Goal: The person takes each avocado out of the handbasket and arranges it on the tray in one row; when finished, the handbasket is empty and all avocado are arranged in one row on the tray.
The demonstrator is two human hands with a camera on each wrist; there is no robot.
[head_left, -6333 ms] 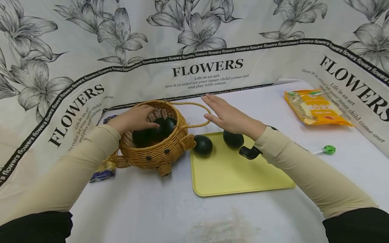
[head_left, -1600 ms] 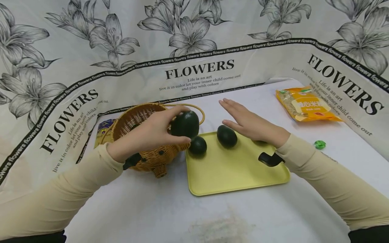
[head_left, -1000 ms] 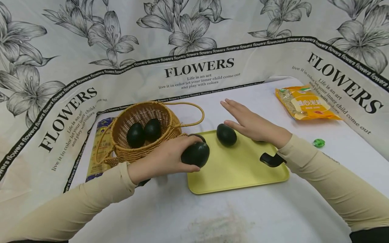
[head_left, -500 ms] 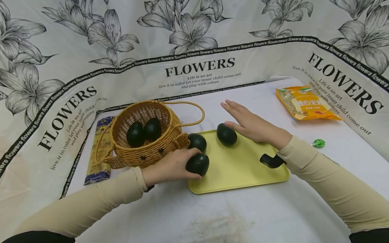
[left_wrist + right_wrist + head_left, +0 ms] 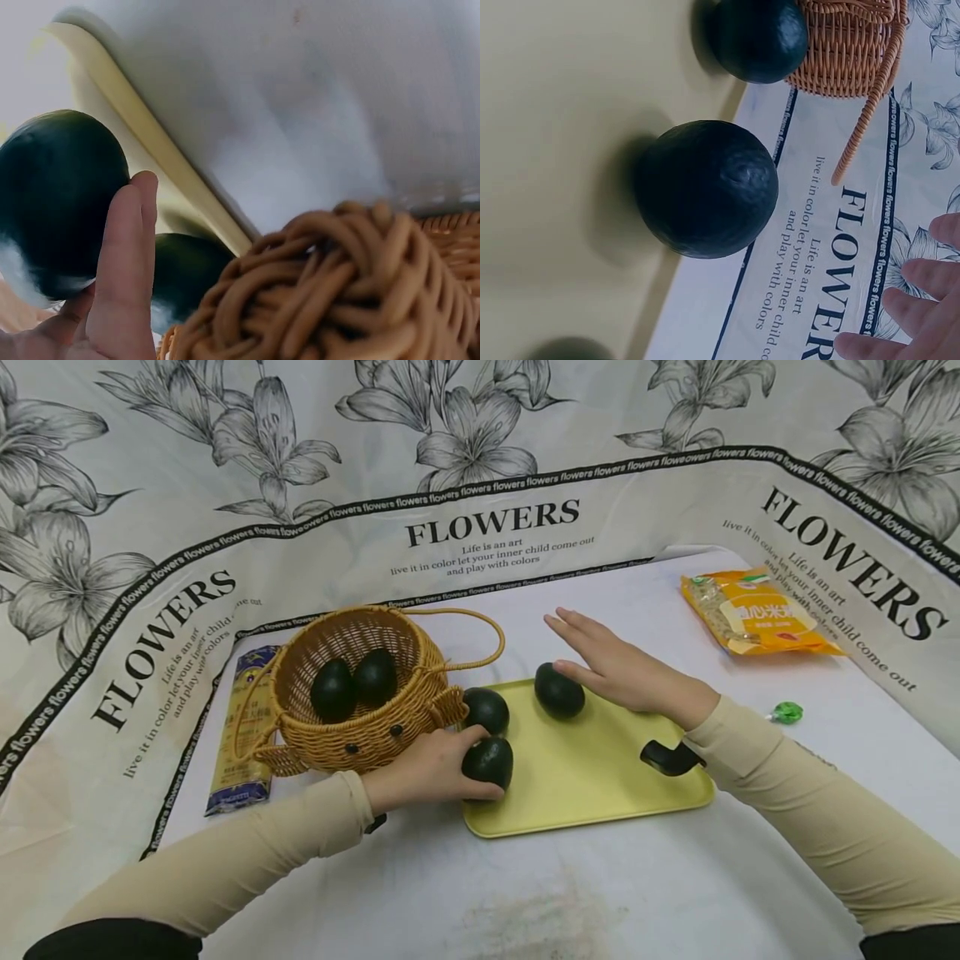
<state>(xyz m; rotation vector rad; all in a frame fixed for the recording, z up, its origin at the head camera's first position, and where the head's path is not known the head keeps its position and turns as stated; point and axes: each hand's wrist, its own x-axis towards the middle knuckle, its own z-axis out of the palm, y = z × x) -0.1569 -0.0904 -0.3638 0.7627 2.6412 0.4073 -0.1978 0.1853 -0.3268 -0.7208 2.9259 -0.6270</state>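
Basket [image 5: 318,746] beside left hand [image 5: 429,768] gripping dark fruit [image 5: 489,762]; second fruit [image 5: 487,710] just beyond.

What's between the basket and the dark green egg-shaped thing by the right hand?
Another dark green egg-shaped thing sits there, at the edge of the yellow tray; the head view shows it.

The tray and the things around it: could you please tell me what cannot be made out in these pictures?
Tray: far right corner hidden behind the right hand, head view.
Basket: front partly hidden behind the left hand, head view.
Dark fruit in that hand: cut off by the left edge, left wrist view.
Orange packet: smallest print too small to read, head view.
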